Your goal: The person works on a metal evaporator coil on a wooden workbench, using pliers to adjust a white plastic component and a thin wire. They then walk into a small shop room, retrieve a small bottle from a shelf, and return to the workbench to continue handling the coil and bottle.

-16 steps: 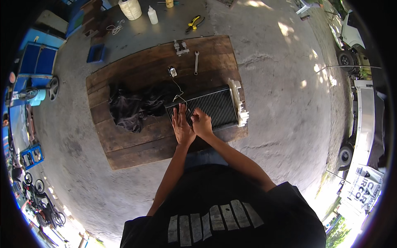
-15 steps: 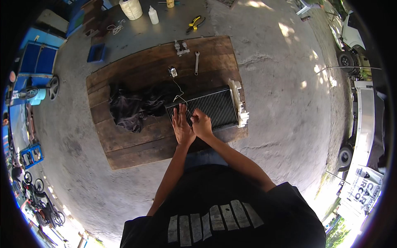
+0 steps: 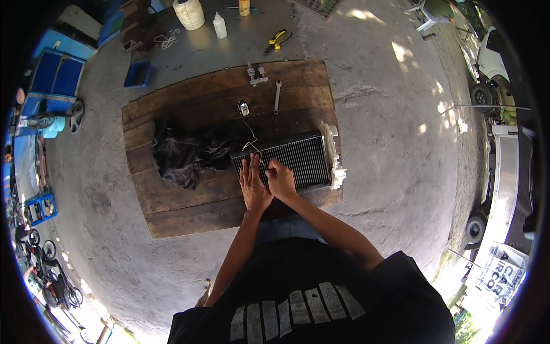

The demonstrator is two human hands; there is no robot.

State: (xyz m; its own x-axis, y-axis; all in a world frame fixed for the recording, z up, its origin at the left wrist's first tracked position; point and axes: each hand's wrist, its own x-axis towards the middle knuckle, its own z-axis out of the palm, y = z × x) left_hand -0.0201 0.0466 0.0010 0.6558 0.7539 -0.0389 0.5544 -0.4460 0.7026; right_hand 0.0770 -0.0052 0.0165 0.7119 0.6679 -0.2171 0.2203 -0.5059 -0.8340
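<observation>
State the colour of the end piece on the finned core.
The end piece on the finned core is off-white; it shows best in the head view.

Sunlight dapples the floor (image 3: 395,149), with glare at curved edges.

The left hand (image 3: 255,192) partly covers the left end of the finned heat-exchanger core (image 3: 307,163); whether the curled right hand (image 3: 281,180) grips anything cannot be told. The near end of the thin wire (image 3: 250,133) is unclear. The far picture edge crops the amber container (image 3: 244,8).
</observation>
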